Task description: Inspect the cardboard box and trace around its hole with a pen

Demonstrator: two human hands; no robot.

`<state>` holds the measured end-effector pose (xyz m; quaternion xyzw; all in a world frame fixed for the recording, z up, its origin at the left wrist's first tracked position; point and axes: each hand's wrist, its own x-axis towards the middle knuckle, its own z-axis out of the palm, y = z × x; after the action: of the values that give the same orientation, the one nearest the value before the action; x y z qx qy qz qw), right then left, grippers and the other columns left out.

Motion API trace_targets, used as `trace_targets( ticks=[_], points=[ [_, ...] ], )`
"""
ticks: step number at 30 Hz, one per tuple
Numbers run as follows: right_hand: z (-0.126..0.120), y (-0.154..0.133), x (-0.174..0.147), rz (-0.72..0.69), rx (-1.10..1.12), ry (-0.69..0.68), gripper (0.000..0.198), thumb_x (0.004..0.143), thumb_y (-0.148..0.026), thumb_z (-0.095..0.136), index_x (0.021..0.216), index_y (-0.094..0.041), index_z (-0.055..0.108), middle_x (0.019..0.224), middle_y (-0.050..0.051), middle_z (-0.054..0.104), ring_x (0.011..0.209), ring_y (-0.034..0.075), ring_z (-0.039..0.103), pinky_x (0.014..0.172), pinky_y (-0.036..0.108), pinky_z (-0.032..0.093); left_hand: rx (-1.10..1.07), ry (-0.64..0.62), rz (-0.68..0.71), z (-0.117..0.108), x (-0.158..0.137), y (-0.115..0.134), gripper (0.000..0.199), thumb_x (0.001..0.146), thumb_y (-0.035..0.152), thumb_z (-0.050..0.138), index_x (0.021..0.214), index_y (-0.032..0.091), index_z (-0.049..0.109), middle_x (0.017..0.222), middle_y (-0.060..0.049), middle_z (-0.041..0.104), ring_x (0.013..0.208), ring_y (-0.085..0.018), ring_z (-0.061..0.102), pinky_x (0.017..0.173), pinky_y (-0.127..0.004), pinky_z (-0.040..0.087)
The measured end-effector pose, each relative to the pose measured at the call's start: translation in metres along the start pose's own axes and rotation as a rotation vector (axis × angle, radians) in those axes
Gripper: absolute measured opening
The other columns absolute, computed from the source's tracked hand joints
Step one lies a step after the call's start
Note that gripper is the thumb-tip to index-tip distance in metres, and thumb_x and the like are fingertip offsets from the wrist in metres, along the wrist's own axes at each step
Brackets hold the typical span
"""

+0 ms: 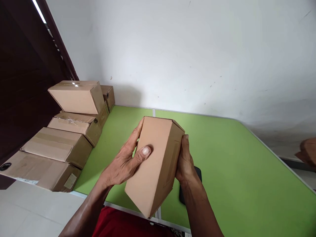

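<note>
A plain brown cardboard box (155, 141) is held tilted above the green table, between both hands. My left hand (128, 158) grips its left side, with the thumb lying across the broad face and the fingers reaching round the far edge. On the opposite side, my right hand (185, 161) presses against the narrower face, which has a cut slot outline in it. Part of that hand's fingers is hidden behind the box. A black flat object (182, 195), perhaps a phone, lies on the table partly behind my right wrist.
Several cardboard boxes are stacked along the left of the green table (242, 171), among them an upper taped box (76, 98) and a front box with a label (44, 171). A white wall (187, 59) stands behind. A dark door (27, 65) is at the left.
</note>
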<state>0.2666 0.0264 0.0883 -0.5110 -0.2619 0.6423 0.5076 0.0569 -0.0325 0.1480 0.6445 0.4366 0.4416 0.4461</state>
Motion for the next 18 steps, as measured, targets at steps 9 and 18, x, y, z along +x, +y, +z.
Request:
trace_targets(
  ticks=[9, 18],
  points=[
    [0.008, -0.003, 0.004, 0.093, 0.011, -0.066, 0.080, 0.091, -0.093, 0.064, 0.130, -0.026, 0.082, 0.119, 0.012, 0.089, 0.119, 0.039, 0.083, 0.093, 0.051, 0.074, -0.166, 0.087, 0.032, -0.009, 0.011, -0.018, 0.094, 0.103, 0.063, 0.074, 0.181, 0.047, 0.023, 0.191, 0.001, 0.025, 0.172, -0.041, 0.033, 0.138, -0.057, 0.038],
    [0.014, -0.010, -0.015, -0.145, -0.070, -0.364, 0.080, 0.095, -0.090, 0.062, 0.159, -0.043, 0.064, 0.169, -0.002, 0.063, 0.166, 0.034, 0.048, 0.129, 0.055, 0.052, -0.630, 0.375, -0.154, -0.022, 0.013, -0.039, 0.085, 0.083, 0.045, 0.086, 0.163, 0.036, 0.058, 0.153, -0.006, 0.073, 0.130, -0.040, 0.075, 0.101, -0.051, 0.067]
  ],
)
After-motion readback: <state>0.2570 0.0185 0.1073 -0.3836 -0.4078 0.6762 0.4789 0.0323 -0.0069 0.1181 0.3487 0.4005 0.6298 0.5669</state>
